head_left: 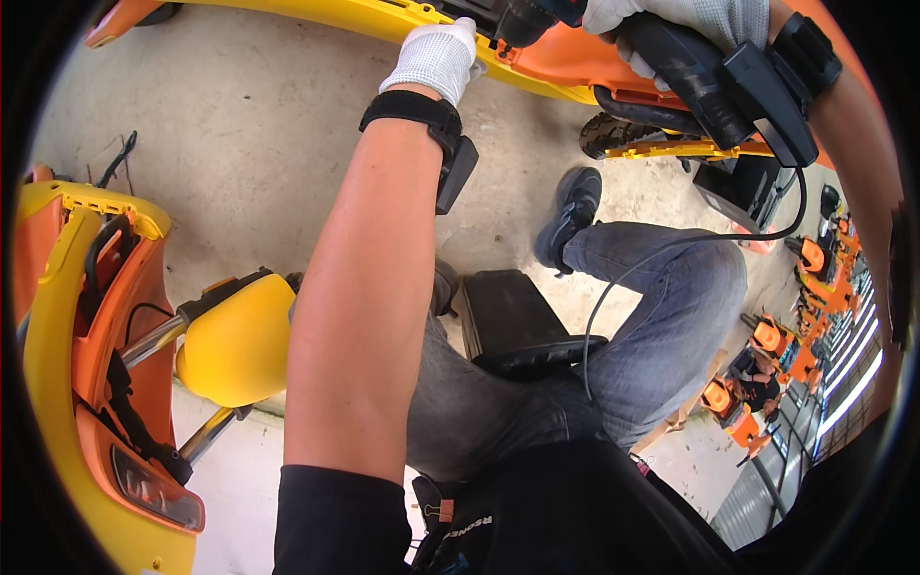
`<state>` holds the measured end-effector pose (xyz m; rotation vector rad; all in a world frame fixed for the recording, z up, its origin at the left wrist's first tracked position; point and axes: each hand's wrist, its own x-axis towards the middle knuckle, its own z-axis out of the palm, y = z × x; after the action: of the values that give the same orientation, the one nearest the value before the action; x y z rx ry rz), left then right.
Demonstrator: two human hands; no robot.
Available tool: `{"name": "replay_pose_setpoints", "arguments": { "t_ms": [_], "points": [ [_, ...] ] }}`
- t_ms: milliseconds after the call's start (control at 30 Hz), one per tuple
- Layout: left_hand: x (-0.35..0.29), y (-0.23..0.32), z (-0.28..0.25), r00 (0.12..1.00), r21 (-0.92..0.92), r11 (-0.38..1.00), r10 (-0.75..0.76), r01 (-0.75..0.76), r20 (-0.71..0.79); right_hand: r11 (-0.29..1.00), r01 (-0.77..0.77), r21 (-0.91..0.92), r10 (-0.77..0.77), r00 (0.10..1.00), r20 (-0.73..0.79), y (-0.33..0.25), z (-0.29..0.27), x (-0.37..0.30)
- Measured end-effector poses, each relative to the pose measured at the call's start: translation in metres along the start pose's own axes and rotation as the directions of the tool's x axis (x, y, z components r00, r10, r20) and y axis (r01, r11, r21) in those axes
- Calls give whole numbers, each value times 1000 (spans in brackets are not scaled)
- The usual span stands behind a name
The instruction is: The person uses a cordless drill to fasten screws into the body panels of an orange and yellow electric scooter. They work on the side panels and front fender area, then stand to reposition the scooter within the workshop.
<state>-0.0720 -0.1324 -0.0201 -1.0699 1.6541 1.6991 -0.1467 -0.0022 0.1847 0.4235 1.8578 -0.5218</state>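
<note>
Seated over the concrete floor (pixel 240 144), we pressed our gloved left hand (pixel 438 57) flat on the orange-and-yellow body panel (pixel 565 62) while our right hand (pixel 685 24) gripped a black power drill (pixel 671 67), seemingly driving a fastener that needed steady alignment.

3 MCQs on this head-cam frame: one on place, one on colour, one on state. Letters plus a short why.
1. Where is the left hand?
A. on the yellow-orange body panel at the top
B. on the knee
C. on the floor

2. What colour is the rounded fender at lower left?
A. black
B. yellow
C. blue

3. What is the right hand doing?
A. hanging free
B. resting flat on the floor
C. gripping the black power drill

Answers:
1 A, the gloved hand presses on the panel beside the drill's nose.
2 B, its shell is plain yellow.
3 C, the gloved fingers wrap the drill's handle.
</note>
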Motion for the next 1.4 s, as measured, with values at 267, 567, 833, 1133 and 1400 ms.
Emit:
{"name": "replay_pose_setpoints", "arguments": {
  "t_ms": [267, 567, 833, 1133, 1400],
  "points": [
    [16, -1, -27, 966, 462, 861, 113, -212, 234, 664, 654, -362, -708, 705, -24, 22, 6, -34],
    [-62, 12, -36, 912, -158, 957, 282, -244, 297, 607, 792, -72, -766, 559, -317, 121, 55, -36],
    [-89, 4, -39, 949, -388, 900, 275, -197, 156, 572, 712, 408, -594, 702, -393, 168, 89, -14],
    [-103, 7, -25, 953, -286, 917, 300, -279, 31, 551, 706, 444, -622, 703, -346, 181, 79, 5],
    [-100, 0, -34, 931, -395, 868, 357, -302, 72, 551, 779, 300, -701, 627, -339, 188, 80, 11]
  ]
}}
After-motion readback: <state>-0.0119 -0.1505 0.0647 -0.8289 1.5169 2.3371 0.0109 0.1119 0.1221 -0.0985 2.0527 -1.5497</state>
